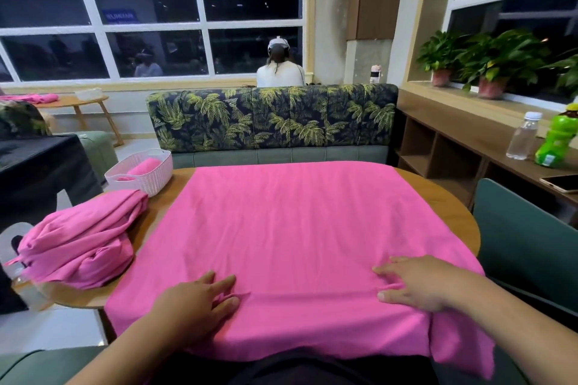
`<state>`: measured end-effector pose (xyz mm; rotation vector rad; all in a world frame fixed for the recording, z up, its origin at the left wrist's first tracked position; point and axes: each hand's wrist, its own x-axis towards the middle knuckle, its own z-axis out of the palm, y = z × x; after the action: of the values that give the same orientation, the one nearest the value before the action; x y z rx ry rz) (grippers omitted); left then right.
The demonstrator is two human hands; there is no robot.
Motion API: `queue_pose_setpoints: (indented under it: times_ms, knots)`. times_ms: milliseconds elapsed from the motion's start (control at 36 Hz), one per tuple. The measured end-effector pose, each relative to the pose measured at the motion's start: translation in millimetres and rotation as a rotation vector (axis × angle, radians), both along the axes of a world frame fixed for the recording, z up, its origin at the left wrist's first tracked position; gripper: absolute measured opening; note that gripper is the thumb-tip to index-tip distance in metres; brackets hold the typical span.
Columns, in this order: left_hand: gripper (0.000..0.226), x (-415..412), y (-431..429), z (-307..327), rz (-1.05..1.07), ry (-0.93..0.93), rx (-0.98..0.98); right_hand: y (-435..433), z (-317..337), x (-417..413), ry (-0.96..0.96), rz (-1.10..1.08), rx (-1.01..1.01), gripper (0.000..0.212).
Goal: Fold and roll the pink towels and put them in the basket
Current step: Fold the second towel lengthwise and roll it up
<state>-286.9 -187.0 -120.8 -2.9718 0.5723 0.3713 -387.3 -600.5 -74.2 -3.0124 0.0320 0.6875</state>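
not much to see tbh: left hand point(200, 300), right hand point(419, 283), 2 bare forearms point(134, 350), black clothing point(297, 369) across lap at bottom edge

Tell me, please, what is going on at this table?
A person works at a wooden table. One pink towel lies spread flat over it, and the left hand and right hand each pinch a small ridge of cloth close to its near edge; no fold is made yet. A crumpled pile of towels waits at the left, and the white basket beyond it already holds one rolled towel.
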Motion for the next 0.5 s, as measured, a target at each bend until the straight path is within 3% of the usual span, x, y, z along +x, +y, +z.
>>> queue_pose_setpoints:
  times_ms: [83, 167, 278, 444, 500]
  knots:
    - [0.088, -4.6, -1.0, 6.8, -0.041, -0.018, 0.052, -4.4, 0.4, 2.1, 0.016, 0.016, 0.001, 0.127]
    - [0.065, -5.1, -1.9, 9.1, -0.066, -0.029, 0.077, -3.7, 4.4, 0.7, 0.043, 0.046, -0.012, 0.124]
    - [0.060, -3.3, -1.6, 11.1, -0.083, -0.042, 0.061, 1.9, 13.6, 2.7, 0.039, 0.077, -0.028, 0.114]
    - [0.047, 23.6, 16.2, 41.2, -0.058, 0.016, -0.189, -23.6, 24.5, 20.3, -0.060, 0.024, 0.105, 0.050]
    - [0.052, 39.6, 32.5, 57.3, -0.077, 0.026, -0.205, -32.5, 35.4, 26.6, -0.135, 0.021, 0.124, 0.033]
